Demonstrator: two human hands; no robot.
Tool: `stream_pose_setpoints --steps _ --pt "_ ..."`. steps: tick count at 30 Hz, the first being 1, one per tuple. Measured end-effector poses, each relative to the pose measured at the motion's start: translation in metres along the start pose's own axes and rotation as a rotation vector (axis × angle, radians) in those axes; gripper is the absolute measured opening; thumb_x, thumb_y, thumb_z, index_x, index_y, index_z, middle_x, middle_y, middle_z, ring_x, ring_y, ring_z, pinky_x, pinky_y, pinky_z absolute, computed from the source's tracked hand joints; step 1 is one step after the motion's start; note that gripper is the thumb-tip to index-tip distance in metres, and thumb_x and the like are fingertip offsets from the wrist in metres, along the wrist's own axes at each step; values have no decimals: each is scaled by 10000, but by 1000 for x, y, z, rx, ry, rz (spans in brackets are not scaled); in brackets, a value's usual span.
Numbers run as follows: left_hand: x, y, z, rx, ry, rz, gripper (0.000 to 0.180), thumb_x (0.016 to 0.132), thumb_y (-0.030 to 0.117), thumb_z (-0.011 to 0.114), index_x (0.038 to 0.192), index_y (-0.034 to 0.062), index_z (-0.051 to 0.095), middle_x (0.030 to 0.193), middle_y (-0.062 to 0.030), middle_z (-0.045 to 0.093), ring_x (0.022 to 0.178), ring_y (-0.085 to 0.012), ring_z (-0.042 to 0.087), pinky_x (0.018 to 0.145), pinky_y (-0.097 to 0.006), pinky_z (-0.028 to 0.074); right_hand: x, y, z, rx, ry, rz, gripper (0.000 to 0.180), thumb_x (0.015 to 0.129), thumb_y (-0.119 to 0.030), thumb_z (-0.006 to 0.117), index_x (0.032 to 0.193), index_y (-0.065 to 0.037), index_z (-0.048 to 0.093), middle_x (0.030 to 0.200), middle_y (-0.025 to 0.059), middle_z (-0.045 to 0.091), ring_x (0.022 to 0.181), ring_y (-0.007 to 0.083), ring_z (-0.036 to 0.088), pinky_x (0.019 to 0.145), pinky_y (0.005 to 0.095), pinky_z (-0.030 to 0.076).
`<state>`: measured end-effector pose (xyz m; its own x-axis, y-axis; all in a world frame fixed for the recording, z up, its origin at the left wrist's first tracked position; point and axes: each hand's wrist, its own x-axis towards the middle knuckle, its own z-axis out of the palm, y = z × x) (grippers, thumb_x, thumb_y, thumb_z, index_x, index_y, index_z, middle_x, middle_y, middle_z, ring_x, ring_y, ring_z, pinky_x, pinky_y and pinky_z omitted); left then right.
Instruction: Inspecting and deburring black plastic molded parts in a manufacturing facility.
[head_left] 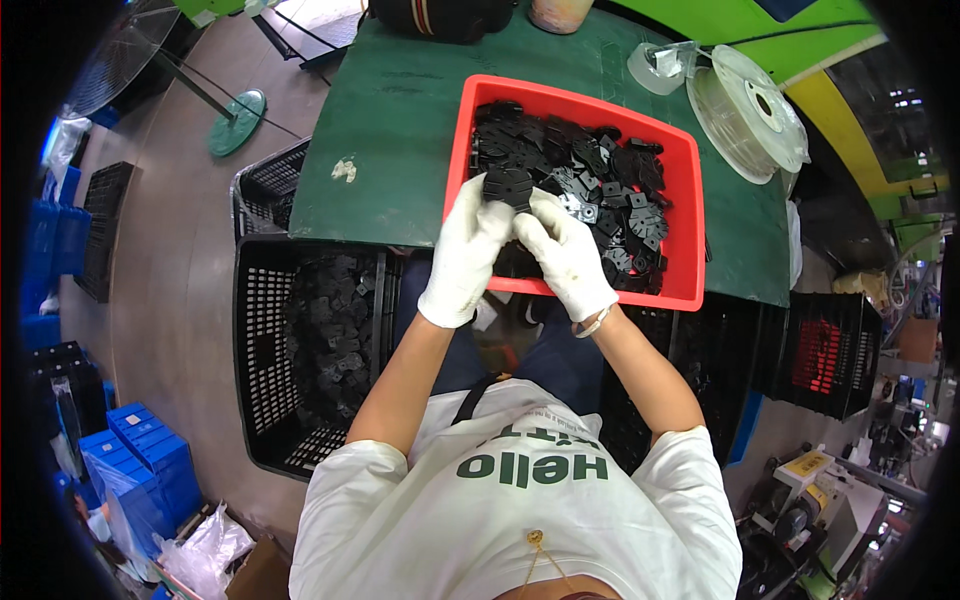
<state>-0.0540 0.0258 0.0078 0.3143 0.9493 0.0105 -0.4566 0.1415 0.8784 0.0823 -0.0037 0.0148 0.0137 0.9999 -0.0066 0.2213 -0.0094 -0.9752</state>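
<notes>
Both my hands wear white gloves and meet over the near left part of a red plastic bin. Between them is a round black slotted plastic part. My left hand is closed on its left side, with the thumb across the front. My right hand pinches its right edge. Behind and below the hands, the bin holds a heap of black plastic parts, some flat and square, some rounded. The fingers behind the round part are hidden.
The bin stands on a green table. Left of my legs, a black crate holds more black parts. A clear spool and a tape roll lie at the table's right. A black basket stands right, a fan base far left.
</notes>
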Motion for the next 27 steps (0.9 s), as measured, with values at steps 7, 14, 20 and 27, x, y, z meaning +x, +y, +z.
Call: stream_pose_setpoints --steps 7,14,20,27 --pt "-1 1 -2 -90 -16 -20 380 935 56 537 1295 -39 464 1177 -100 571 1046 -154 575 929 -307 485 -8 -5 2 -302 107 -198 240 910 -168 552 1051 10 629 1231 165 571 1046 288 616 865 336 484" --pt "-9 4 1 -97 -147 -49 350 948 22 490 1289 -54 472 1171 -127 582 1044 -183 605 920 -348 533 -15 -12 0 386 161 -27 270 906 5 522 1175 26 530 1117 138 615 997 176 628 824 302 539" --pt "-18 4 10 27 -205 -55 375 953 3 467 1327 -19 465 1172 -103 595 1056 -172 605 923 -325 519 -22 -13 -8 226 214 -128 254 891 23 524 1140 33 576 1175 120 588 993 171 621 844 297 557" --pt "-26 10 29 105 -197 -15 500 927 -32 458 1421 -12 375 1285 -143 559 1102 -218 601 932 -323 512 -38 -13 -13 224 302 -158 205 919 15 497 1118 18 550 1180 113 598 1017 165 613 864 308 538"
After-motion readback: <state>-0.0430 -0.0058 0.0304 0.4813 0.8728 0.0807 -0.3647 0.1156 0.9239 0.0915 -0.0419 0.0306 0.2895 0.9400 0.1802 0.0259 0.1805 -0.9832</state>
